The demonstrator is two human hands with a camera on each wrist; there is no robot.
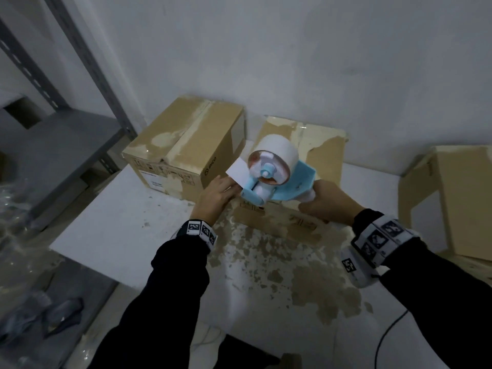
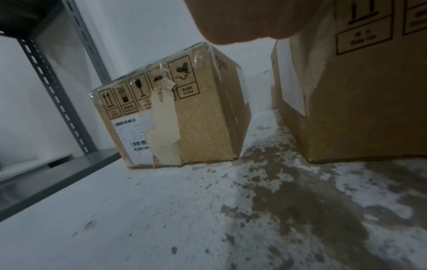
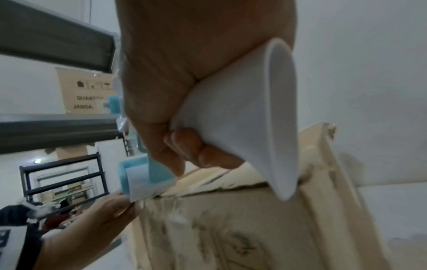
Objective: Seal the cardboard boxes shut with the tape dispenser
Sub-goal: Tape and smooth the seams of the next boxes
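White table; right hand grips tape dispenser; left hand pinches tape end.

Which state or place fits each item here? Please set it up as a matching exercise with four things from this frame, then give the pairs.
Things:
1. tape dispenser
2. free end of tape
3. left box
4. metal shelving

States or places:
A. stands on the floor left of the box being worked on, its top covered in clear tape
B. pinched by the left hand
C. held by its white handle in the right hand
D. at the far left, against the wall

Pairs: 1-C, 2-B, 3-A, 4-D
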